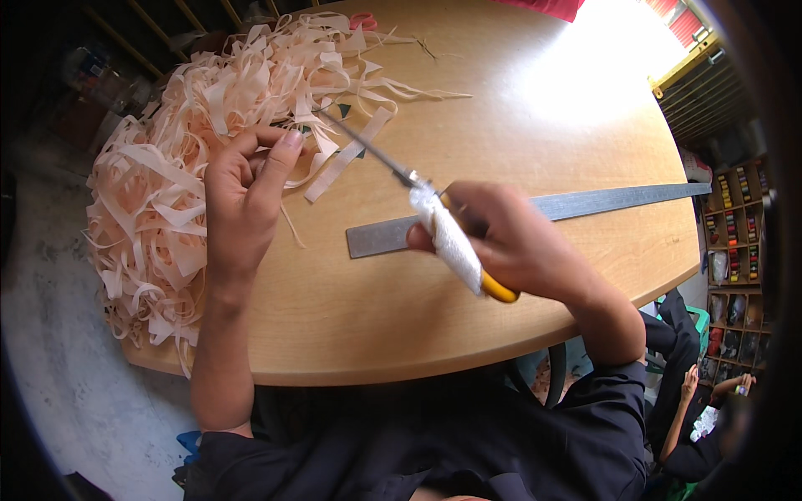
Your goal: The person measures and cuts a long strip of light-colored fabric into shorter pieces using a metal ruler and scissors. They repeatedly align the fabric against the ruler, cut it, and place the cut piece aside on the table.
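Note:
My right hand (510, 234) is wrapped round a pair of scissors (447, 242) with yellow handles, one bound in white wrapping. The long, thin blades point up and left, their tips near the edge of a big heap of pale peach fabric strips (217, 100). My left hand (251, 179) is raised beside this heap, fingers curled and thumb pressed toward the index finger. What it pinches, if anything, I cannot make out. A flat, short strip (351, 154) and a few small dark green scraps (344, 109) lie under the blades. Below my right hand rests a long metal ruler (618, 199).
The wooden table (401, 326) has a curved edge. Pink-handled scissors (363, 21) lie at the far side, with red cloth (547, 7) farther right. Shelves of thread spools (735, 217) stand at the right. Another person's hand (689, 384) shows at lower right.

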`<state>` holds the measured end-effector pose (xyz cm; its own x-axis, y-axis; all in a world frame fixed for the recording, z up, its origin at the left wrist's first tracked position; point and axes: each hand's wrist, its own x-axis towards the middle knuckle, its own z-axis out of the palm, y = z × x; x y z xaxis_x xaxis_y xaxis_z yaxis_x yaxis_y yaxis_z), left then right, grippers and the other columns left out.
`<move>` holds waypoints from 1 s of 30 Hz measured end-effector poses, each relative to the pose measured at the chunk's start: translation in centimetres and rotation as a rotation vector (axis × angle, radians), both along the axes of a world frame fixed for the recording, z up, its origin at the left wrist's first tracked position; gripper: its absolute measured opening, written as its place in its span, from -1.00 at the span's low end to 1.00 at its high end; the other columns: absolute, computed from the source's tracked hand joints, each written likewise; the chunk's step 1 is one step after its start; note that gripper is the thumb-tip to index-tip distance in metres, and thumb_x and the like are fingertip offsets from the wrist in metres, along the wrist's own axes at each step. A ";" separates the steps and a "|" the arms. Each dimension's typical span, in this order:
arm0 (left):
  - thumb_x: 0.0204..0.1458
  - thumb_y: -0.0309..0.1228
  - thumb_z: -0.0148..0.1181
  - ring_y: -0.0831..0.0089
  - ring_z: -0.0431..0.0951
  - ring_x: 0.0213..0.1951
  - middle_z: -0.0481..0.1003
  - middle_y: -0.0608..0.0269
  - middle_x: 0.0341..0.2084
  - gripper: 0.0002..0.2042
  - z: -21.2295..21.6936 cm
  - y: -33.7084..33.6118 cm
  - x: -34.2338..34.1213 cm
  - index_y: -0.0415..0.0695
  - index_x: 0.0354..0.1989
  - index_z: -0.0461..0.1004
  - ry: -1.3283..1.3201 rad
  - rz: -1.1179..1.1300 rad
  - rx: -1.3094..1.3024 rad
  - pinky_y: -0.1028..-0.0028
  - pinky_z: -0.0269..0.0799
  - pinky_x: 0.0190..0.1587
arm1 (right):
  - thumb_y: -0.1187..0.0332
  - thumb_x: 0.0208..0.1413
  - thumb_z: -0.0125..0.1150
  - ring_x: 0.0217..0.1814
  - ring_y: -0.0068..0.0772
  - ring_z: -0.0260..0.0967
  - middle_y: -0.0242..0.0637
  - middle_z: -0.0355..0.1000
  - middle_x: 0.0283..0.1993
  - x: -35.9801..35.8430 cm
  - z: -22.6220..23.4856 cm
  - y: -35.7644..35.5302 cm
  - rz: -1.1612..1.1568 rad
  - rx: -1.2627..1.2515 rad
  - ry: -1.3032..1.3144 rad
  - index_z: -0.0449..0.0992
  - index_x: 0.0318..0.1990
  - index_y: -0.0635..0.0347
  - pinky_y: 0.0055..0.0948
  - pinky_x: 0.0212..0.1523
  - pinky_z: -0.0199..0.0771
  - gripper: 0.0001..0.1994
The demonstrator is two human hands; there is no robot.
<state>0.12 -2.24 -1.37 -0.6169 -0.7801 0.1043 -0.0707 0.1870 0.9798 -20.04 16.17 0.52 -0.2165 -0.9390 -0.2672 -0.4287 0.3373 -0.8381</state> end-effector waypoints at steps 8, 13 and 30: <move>0.17 -0.39 0.39 0.69 0.49 -0.45 0.58 0.35 -0.47 -0.80 -2.1 0.4 -1.0 -0.27 -0.16 0.60 -0.223 0.028 -0.261 0.58 0.41 -0.37 | 0.25 0.16 0.42 -0.47 -0.43 0.43 -0.15 0.53 -0.45 -7.0 -1.0 -0.7 -0.376 -0.074 0.703 0.59 -0.09 0.46 -0.39 -0.36 0.47 -0.63; 0.15 -0.38 0.37 0.38 0.70 -0.41 0.66 0.08 -0.43 -0.77 -2.3 1.1 -1.3 -0.22 -0.09 0.63 -0.428 0.042 -0.334 0.41 0.53 -0.32 | 0.27 0.17 0.27 -0.34 -0.06 0.59 0.11 0.56 -0.39 -10.7 -1.4 -1.1 -0.520 -0.002 0.791 0.57 -0.23 0.50 -0.15 -0.18 0.59 -0.68; 0.13 -0.45 0.30 0.02 0.63 -0.44 0.60 -0.10 -0.48 -0.84 -1.8 1.9 -1.4 -0.17 -0.15 0.67 -0.505 -0.012 -0.557 0.21 0.47 -0.33 | 0.25 0.26 0.24 -0.03 -0.02 0.56 0.02 0.58 -0.10 -9.3 -3.3 -2.3 -0.453 0.111 1.161 0.64 -0.12 0.31 -0.15 0.05 0.57 -0.73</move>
